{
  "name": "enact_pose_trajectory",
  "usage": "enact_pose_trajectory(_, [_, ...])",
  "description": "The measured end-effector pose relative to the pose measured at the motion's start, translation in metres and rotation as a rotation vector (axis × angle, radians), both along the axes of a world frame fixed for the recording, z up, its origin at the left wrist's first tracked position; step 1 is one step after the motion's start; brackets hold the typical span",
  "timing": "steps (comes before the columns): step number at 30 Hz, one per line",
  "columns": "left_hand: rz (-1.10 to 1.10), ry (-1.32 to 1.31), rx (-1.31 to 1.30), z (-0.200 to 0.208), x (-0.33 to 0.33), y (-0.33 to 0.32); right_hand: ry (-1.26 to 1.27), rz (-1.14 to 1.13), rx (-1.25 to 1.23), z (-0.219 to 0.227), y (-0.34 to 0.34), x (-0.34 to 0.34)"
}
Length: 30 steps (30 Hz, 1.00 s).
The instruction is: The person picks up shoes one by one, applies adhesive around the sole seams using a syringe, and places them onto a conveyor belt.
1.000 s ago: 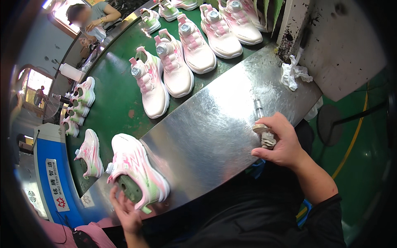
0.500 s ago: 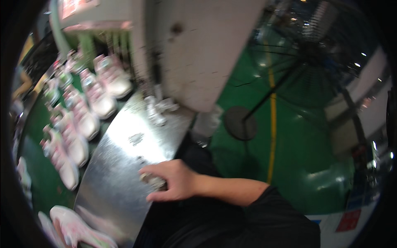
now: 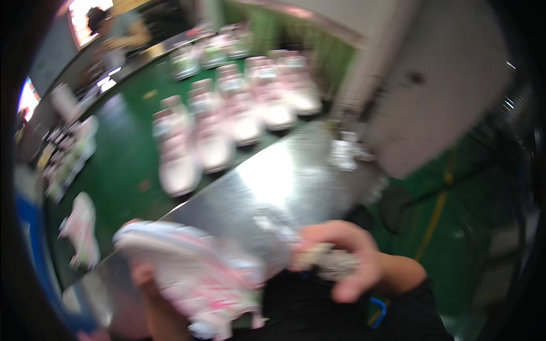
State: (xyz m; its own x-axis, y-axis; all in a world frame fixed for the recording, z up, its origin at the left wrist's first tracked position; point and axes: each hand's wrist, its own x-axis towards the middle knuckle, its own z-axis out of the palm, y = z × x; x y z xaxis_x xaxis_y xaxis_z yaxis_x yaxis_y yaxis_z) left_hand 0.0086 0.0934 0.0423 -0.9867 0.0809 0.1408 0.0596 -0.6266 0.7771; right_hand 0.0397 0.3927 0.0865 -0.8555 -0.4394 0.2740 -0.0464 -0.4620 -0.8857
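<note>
A white and pink sneaker (image 3: 182,250) is in my left hand (image 3: 145,278), tilted on its side above the near part of the metal table. My fingers wrap its sole edge, and part of the hand is hidden behind the shoe. To its right, my right hand (image 3: 361,253) is curled around a lumpy grey-white piece (image 3: 336,264); blur hides exactly what it is. The two hands are apart, and the lump does not touch the sneaker.
Beyond the metal table (image 3: 227,196) runs a green belt (image 3: 125,148) with a row of pink sneakers (image 3: 210,139). One shoe (image 3: 85,227) lies at the left. Crumpled white scraps (image 3: 344,150) sit by a pale panel (image 3: 438,96). A person (image 3: 122,31) is far left.
The view has swung left, bringing more of the belt in. My left hand has come into sight with a sneaker. My right hand still grips the lump.
</note>
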Motion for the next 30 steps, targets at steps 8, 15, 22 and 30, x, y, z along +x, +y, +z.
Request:
enact_pose_trajectory(8, [-0.079,0.241,0.080,-0.001,0.002,-0.018,0.104,0.155,-0.218,0.035,-0.055,-0.005])
enact_pose_trajectory(15, [-0.233,0.436,0.004,0.000,0.000,-0.020,0.173,0.276,-0.188,0.043,-0.077,-0.017])
enact_pose_trajectory(22, [-0.233,0.379,0.092,0.008,0.003,-0.013,0.078,0.262,-0.084,0.052,-0.078,-0.012])
enact_pose_trajectory(30, [-0.207,0.395,0.058,0.007,0.006,-0.016,0.054,0.219,-0.075,0.047,-0.085,-0.013])
